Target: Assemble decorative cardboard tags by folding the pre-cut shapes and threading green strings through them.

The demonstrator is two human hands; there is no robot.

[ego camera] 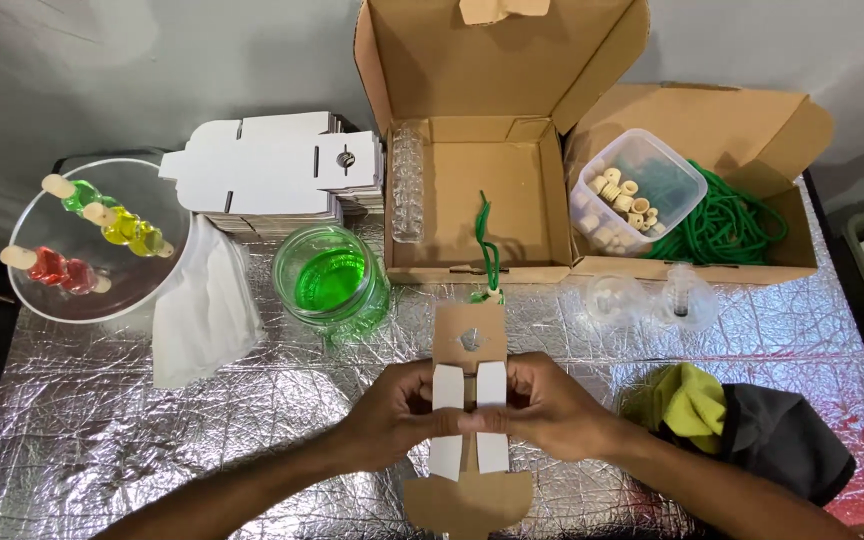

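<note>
My left hand (400,412) and my right hand (548,408) both grip a small flat cardboard box blank (469,340), brown outside and white inside, over the foil-covered table (252,420). Its two white side flaps are folded inward under my thumbs. The blank's top tab, with a hang hole, points away from me, and a rounded brown flap hangs at the near end. A green cord (488,250) with a small bead lies just beyond the blank, trailing into the open brown box (472,200).
A glass jar of green liquid (332,278) stands left of centre. Beside it are a white cloth (202,310), a stack of white box blanks (272,170), a bowl holding coloured skewers (92,240). A second box holds green cord and a tub of beads (637,190). Yellow and dark cloths (742,420) lie right.
</note>
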